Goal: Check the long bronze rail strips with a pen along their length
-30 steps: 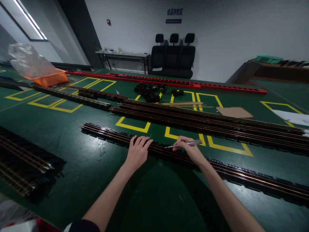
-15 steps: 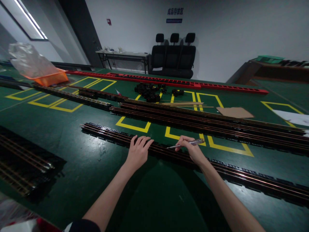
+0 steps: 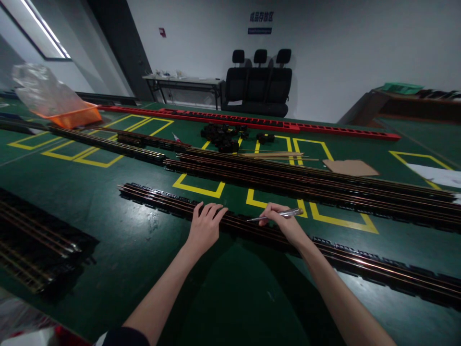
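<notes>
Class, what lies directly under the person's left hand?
The left hand rests flat on the long black rail strip on the green floor; the stretch beneath the palm is covered.

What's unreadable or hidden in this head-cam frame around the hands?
- Tip of the screwdriver in the right hand: too thin and dark against the near rail strip to tell if it touches.
- Strip under the left hand: covered by palm and fingers.
- Strip's right end: cut by the frame edge.
- Wall sign: too small to read.
</notes>
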Demonstrator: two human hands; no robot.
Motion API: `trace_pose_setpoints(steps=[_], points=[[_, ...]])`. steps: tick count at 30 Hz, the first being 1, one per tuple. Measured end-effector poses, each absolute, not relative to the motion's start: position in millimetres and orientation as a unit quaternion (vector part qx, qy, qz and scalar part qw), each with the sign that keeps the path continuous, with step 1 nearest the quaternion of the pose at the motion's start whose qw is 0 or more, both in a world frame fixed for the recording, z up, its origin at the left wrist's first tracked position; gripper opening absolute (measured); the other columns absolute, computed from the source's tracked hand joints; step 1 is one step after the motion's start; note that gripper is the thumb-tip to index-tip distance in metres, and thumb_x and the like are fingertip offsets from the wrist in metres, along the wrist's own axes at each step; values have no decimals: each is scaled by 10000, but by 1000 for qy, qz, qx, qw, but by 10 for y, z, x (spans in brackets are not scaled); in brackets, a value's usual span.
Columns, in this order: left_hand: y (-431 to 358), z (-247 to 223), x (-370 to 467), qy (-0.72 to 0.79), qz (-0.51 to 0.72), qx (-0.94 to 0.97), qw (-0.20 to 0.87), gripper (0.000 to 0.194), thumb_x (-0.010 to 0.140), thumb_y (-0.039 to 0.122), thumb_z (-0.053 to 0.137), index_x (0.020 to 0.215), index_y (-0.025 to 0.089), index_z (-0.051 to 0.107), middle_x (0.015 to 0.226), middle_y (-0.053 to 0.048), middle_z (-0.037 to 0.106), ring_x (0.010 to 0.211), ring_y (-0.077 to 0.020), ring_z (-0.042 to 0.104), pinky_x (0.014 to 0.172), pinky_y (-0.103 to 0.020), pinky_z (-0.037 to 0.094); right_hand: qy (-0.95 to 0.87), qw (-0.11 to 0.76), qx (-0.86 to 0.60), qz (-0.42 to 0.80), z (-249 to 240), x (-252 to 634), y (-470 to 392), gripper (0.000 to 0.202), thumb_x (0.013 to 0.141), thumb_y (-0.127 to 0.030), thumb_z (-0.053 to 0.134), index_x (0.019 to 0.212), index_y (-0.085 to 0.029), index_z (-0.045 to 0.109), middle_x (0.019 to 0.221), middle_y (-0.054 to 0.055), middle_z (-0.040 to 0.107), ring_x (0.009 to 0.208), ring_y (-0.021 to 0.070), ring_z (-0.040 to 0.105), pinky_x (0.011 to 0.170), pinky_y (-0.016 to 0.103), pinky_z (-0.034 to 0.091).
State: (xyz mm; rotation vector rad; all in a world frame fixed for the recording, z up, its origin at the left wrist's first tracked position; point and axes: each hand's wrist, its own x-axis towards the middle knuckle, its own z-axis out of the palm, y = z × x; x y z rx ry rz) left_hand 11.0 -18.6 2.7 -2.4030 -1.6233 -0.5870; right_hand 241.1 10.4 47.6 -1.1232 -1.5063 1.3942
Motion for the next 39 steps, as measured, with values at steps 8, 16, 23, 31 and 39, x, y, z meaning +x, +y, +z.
trace_pose_setpoints(steps=[8,16,23,31,39], points=[[-188,18,120,-551,-201,-804,97,450,775,9,408,1130,204,604,1154,-60,648,1115,-248,542,1016,-492,310,-596,382,-440,552,475,2393,80,178,746,-304,556,610,-190,570,620,8,635,639,151,615,667,304,488],[-167,-36,61,-523,-221,-821,51,468,797,8,350,1166,177,581,1158,-64,643,1111,-211,541,1053,-453,303,-593,389,-449,544,442,2373,84,181,745,-303,545,609,-191,585,606,14,642,623,153,614,656,306,493],[-202,39,73,-524,-223,-822,18,443,754,168,487,1187,200,573,1178,-79,620,1109,-255,522,1049,-500,289,-590,393,-452,541,426,2371,89,175,730,-293,541,599,-190,596,589,12,645,609,150,610,651,298,493],[-185,-1,121,-540,-226,-809,54,362,808,334,530,1130,184,595,1125,-85,645,1064,-252,553,1033,-485,299,-590,393,-457,537,420,2375,93,177,737,-293,544,603,-189,596,588,12,644,610,151,612,652,296,492],[-198,14,158,-546,-222,-805,62,327,828,285,507,1130,195,594,1143,-78,643,1087,-256,548,1031,-503,295,-586,402,-437,552,457,2375,82,179,736,-286,557,589,-186,582,592,11,634,606,150,606,636,295,486]])
